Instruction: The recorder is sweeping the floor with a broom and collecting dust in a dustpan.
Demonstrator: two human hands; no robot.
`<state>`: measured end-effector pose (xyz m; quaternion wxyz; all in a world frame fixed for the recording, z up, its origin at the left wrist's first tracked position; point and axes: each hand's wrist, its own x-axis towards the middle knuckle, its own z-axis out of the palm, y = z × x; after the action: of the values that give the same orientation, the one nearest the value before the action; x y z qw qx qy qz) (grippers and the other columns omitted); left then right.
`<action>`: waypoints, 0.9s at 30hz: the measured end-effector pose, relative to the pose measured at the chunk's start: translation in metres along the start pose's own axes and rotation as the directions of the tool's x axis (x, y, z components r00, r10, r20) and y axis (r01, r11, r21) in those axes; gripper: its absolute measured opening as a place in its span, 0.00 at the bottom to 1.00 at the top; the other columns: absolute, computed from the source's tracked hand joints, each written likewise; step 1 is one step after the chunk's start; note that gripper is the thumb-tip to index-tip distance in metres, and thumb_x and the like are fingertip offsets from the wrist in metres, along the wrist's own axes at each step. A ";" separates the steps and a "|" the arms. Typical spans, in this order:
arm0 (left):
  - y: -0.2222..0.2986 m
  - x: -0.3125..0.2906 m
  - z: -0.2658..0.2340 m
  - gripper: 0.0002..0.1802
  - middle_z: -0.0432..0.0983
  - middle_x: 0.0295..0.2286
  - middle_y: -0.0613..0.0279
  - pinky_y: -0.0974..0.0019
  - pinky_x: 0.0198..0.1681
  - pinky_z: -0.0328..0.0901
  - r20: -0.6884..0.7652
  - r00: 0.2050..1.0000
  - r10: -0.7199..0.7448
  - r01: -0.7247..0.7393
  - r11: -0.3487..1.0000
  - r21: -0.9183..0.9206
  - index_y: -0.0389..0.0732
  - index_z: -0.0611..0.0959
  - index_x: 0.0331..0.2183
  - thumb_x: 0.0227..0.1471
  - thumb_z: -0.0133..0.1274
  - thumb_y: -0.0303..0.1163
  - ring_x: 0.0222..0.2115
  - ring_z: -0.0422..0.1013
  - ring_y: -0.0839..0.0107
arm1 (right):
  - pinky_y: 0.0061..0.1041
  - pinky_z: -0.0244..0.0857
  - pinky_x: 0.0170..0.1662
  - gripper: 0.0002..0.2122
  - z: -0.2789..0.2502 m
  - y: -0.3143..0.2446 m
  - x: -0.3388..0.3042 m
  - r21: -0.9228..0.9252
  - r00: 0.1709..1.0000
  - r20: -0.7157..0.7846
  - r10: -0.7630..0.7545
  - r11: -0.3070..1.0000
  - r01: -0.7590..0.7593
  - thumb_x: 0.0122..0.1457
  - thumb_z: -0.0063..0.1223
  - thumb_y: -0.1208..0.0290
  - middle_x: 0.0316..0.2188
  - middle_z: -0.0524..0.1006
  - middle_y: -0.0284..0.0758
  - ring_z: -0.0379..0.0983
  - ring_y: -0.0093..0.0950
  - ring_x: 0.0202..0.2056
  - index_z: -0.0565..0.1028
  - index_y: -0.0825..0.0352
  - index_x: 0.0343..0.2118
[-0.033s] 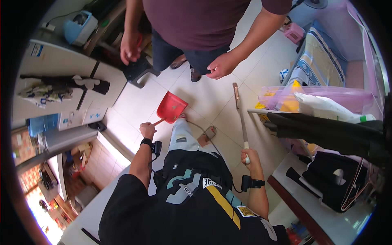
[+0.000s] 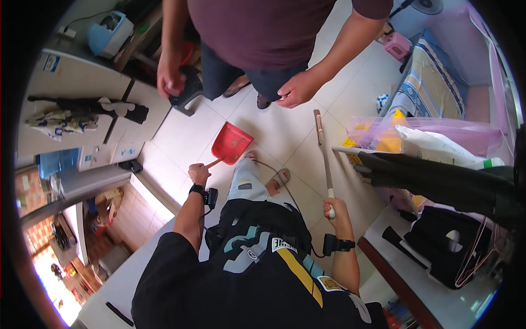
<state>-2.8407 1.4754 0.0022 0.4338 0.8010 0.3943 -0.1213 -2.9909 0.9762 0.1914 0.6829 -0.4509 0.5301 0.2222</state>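
Note:
My left hand (image 2: 199,174) is closed around the handle of a red dustpan (image 2: 233,143). The pan is held out in front of my legs, with a few small pale bits or marks on it. On the right, my right hand (image 2: 336,213) grips the white handle of a long pole-like tool (image 2: 326,164). Its grey shaft reaches away from me to a narrow brownish end; seen edge-on, its exact kind is unclear. Beyond the dustpan stands another person, whose left-side hand (image 2: 171,82) is blurred and whose other hand (image 2: 300,89) hangs by the thigh.
A white refrigerator-like cabinet (image 2: 71,82) with cloths on its handle stands at left. A black stool (image 2: 189,96) is beside the person's leg. At right are a bed (image 2: 433,77), a rack with dark cloth (image 2: 433,174) and a table with a black bag (image 2: 452,241). Pale tiles cover the floor.
The other person's left-side hand has shifted a little left and toward me. My hands, the dustpan and the long tool are nearly unmoved.

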 end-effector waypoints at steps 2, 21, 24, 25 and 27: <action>-0.003 -0.010 0.009 0.15 0.81 0.27 0.40 0.61 0.25 0.78 -0.002 0.998 -0.065 0.065 0.995 -0.075 0.25 0.84 0.38 0.46 0.52 0.20 0.24 0.81 0.54 | 0.16 0.57 0.12 0.07 -0.003 -0.018 0.017 0.022 1.000 0.012 0.009 1.000 -0.010 0.57 0.52 0.79 0.17 0.66 0.27 0.62 0.16 0.13 0.64 0.65 0.30; 0.065 0.007 0.144 0.14 0.81 0.25 0.55 0.58 0.39 0.73 0.597 0.766 0.241 -0.640 0.380 0.668 0.36 0.86 0.27 0.44 0.63 0.39 0.32 0.79 0.53 | 0.12 0.58 0.13 0.06 0.031 -0.212 0.123 -0.031 0.995 0.093 0.030 0.999 -0.027 0.61 0.49 0.76 0.17 0.65 0.24 0.62 0.13 0.14 0.63 0.63 0.32; 0.133 -0.014 0.155 0.10 0.80 0.27 0.39 0.50 0.42 0.73 0.295 0.938 0.181 -0.301 0.847 0.438 0.30 0.83 0.25 0.45 0.54 0.29 0.36 0.78 0.44 | 0.14 0.58 0.14 0.06 0.028 -0.252 0.137 -0.032 0.988 0.143 0.048 0.999 -0.044 0.60 0.50 0.77 0.17 0.66 0.25 0.63 0.14 0.15 0.64 0.64 0.32; 0.162 -0.020 0.157 0.10 0.79 0.29 0.33 0.47 0.43 0.72 0.329 0.920 0.212 -0.347 0.829 0.438 0.29 0.83 0.25 0.45 0.51 0.27 0.37 0.77 0.41 | 0.14 0.58 0.14 0.06 0.026 -0.266 0.143 -0.044 0.988 0.147 0.054 0.998 -0.048 0.60 0.50 0.77 0.17 0.66 0.25 0.63 0.14 0.15 0.64 0.64 0.32; 0.188 -0.023 0.180 0.10 0.78 0.31 0.32 0.48 0.43 0.72 0.333 0.894 0.301 -0.430 0.788 0.442 0.29 0.83 0.26 0.44 0.52 0.26 0.37 0.76 0.40 | 0.13 0.59 0.14 0.06 0.020 -0.293 0.153 -0.065 0.974 0.217 0.071 0.996 -0.058 0.60 0.50 0.77 0.17 0.66 0.24 0.64 0.13 0.15 0.64 0.63 0.32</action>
<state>-2.6903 1.2620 0.0199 0.2696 0.9260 0.1283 -0.2309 -2.6995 0.8221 0.1621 0.7163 -0.4257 0.4591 0.3080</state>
